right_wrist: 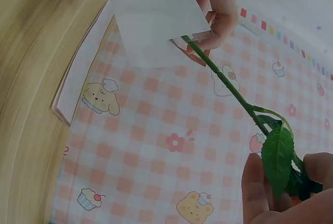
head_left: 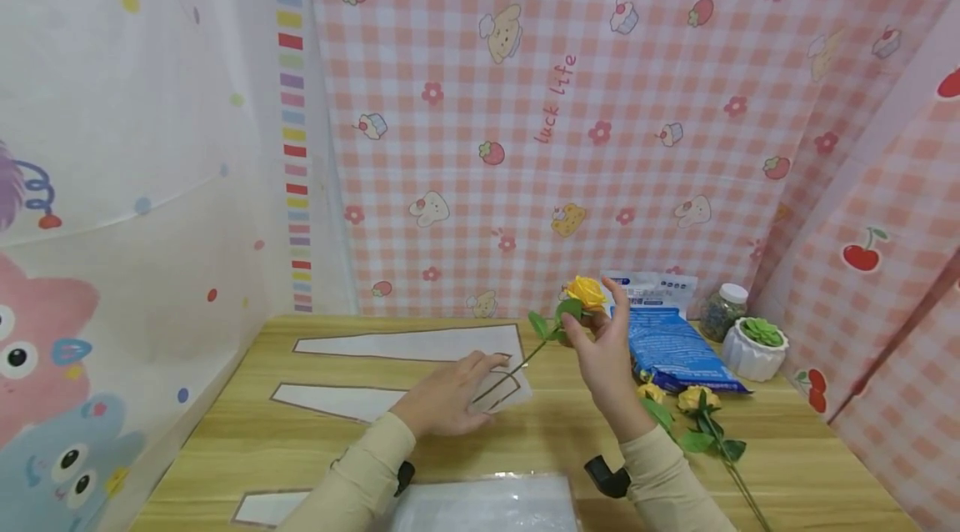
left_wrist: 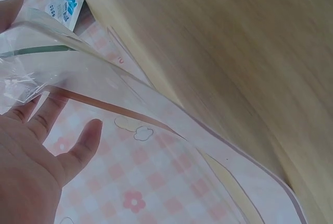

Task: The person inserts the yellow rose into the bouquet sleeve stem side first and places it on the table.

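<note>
An artificial yellow rose (head_left: 585, 293) is in my right hand (head_left: 609, 357), which pinches it just below the bloom, among the green leaves (right_wrist: 278, 156). Its stem (right_wrist: 229, 86) slants down to the left. At its lower end, the stem enters the open mouth of a white, brown-edged wrapping sleeve (right_wrist: 156, 21). My left hand (head_left: 450, 394) holds the sleeve at that mouth, fingers curled at its edge in the right wrist view. Through the translucent sheet in the left wrist view, part of the green stem (left_wrist: 47, 50) shows.
More white tapered sleeves (head_left: 420, 344) lie on the wooden table at left. Clear plastic wrap (head_left: 487, 507) is at the front edge. On the right are yellow roses (head_left: 699, 399), a blue bag (head_left: 678, 340), a lidded jar (head_left: 723, 311) and a potted succulent (head_left: 756, 353).
</note>
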A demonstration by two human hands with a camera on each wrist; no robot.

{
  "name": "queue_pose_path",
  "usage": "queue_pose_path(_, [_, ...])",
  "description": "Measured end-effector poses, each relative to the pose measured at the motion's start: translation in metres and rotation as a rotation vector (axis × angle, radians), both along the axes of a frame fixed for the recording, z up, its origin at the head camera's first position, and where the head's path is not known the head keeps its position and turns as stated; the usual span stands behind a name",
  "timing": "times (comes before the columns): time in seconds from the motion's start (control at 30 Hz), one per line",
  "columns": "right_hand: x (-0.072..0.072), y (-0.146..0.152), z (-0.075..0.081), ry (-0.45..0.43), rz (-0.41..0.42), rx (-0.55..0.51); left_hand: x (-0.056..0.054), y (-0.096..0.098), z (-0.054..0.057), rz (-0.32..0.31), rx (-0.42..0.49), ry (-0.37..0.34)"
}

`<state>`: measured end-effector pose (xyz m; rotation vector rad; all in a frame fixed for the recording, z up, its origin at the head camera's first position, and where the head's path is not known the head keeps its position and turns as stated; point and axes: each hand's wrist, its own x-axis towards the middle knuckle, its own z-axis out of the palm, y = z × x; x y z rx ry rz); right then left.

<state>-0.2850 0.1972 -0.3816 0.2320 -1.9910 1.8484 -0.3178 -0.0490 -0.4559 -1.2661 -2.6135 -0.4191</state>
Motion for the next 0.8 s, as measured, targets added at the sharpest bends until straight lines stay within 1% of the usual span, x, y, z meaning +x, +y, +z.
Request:
queue_pose_path(0.17, [0.000,0.003,0.001,-0.022,0.008,0.039,0.000,0.000,0.001,0.001,-0.015,-0.005])
queue_pose_path(0.3, [0.000,0.008,0.000,-0.035,-0.019,0.113,0.000,0.000,0.000,0.005,-0.024,0.005])
queue_pose_path(0.4, [0.001,0.010,-0.001,-0.079,-0.033,0.121,0.000,0.000,0.000,0.017,-0.020,0.013])
queue_pose_path(0.57, [0.003,0.010,0.001,-0.157,-0.014,0.023,0.002,0.000,0.001,0.046,0.003,0.013])
queue_pose_path(0.67, [0.003,0.010,0.000,-0.181,-0.006,-0.043,0.003,-0.001,0.002,0.061,0.015,0.012])
queue_pose_path(0.8, [0.002,0.011,-0.003,-0.199,-0.006,-0.113,0.004,-0.002,0.002,0.061,0.026,0.014])
